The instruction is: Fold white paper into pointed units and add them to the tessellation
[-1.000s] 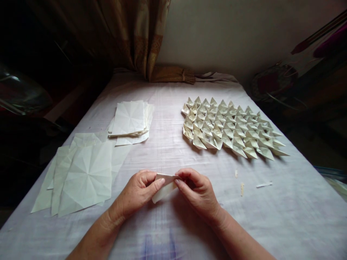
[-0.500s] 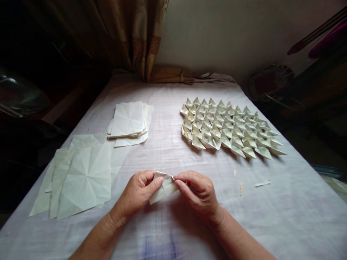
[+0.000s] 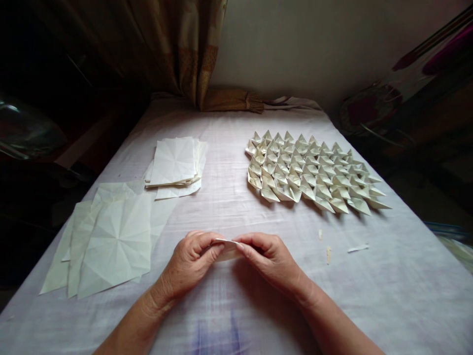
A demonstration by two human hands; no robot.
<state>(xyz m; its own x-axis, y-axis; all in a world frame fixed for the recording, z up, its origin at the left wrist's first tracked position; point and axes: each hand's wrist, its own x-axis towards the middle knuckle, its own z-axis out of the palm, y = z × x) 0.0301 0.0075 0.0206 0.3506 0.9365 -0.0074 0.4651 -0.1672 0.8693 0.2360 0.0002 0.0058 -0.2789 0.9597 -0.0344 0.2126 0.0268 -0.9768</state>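
Observation:
A small folded piece of paper [image 3: 228,250] is held between my two hands above the near middle of the cloth. My left hand [image 3: 194,259] pinches its left end between thumb and fingers. At the right end, my right hand [image 3: 268,259] grips it the same way. The paper is seen nearly edge-on, so little of its face shows; the fingers behind it are partly hidden. To the left of my left hand lie large creased paper sheets [image 3: 118,241], fanned over one another.
Farther back on the left sits a stack of smaller creased sheets [image 3: 175,160]. Many folded paper boats [image 3: 308,172] stand in close rows at the right. Small paper scraps [image 3: 357,248] lie nearer on the pale bedsheet [image 3: 221,202]. A brown curtain [image 3: 201,64] hangs at the back.
The folded paper has tipped from showing its face to nearly edge-on. Both hands stay on it, and my left hand has turned slightly with its fingers closer round the paper.

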